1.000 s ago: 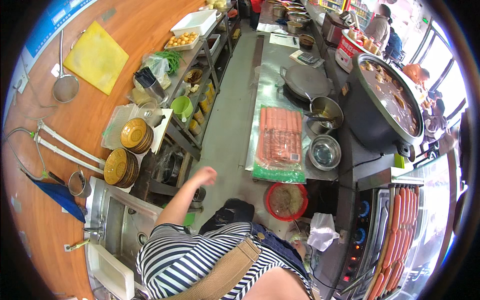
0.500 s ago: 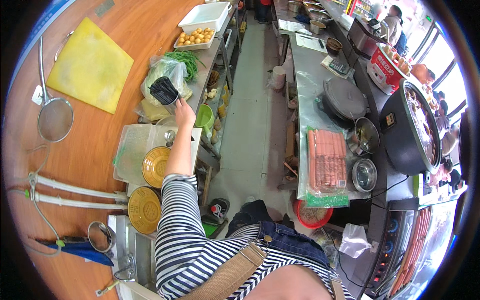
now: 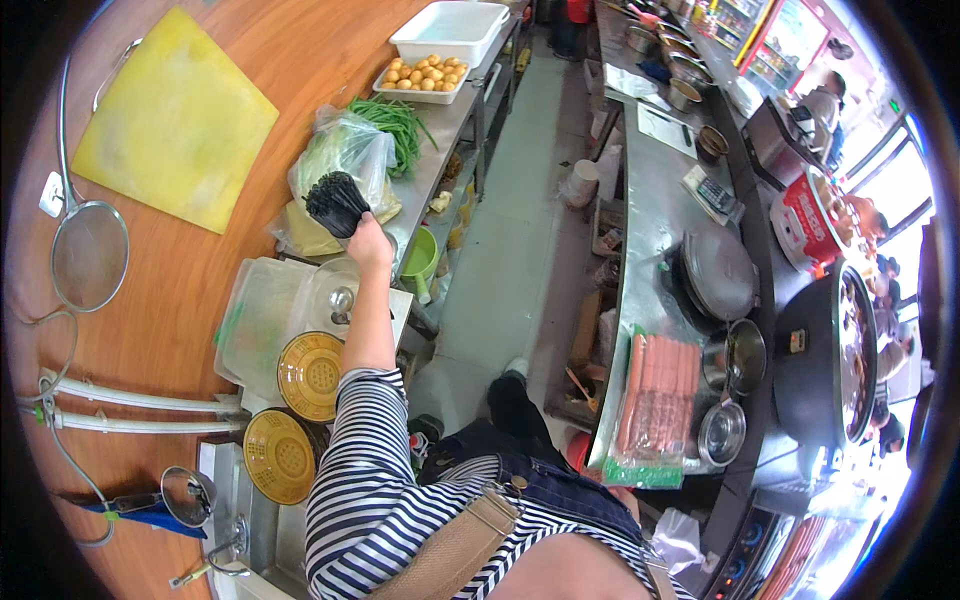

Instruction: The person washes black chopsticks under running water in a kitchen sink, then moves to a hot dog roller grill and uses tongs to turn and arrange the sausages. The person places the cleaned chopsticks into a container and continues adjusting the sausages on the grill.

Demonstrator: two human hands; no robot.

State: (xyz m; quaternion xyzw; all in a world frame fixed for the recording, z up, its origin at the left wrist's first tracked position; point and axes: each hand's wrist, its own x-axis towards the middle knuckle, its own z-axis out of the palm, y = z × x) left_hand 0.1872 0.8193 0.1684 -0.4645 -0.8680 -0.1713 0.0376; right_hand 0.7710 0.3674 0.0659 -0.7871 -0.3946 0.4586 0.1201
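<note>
My left hand (image 3: 371, 243) is closed round the lower end of a bundle of black chopsticks (image 3: 337, 203), whose tips fan out away from me. It is held over the left counter, beside a clear plastic bag of pale green vegetables (image 3: 345, 150) and a bunch of thin green stalks (image 3: 392, 130). Below my forearm are a steel ladle (image 3: 341, 300) and a yellow perforated basket (image 3: 309, 375). Part of my right hand (image 3: 625, 500) shows at my right side, under the edge of a pack of sausages (image 3: 655, 395); its fingers are hidden.
A second yellow basket (image 3: 278, 456) sits by the sink (image 3: 290, 530). White pipes (image 3: 150, 405) run along the wooden wall (image 3: 170, 310). A green bin (image 3: 421, 258) stands beneath the left counter. Opposite are a lidded pan (image 3: 718, 275), steel bowls (image 3: 721, 433) and a big dark pot (image 3: 815, 350).
My view has turned slightly, and the right counter appears shifted right. My left hand keeps its hold on the chopsticks beside the bag. A foot now shows on the floor, and part of my right hand appears.
</note>
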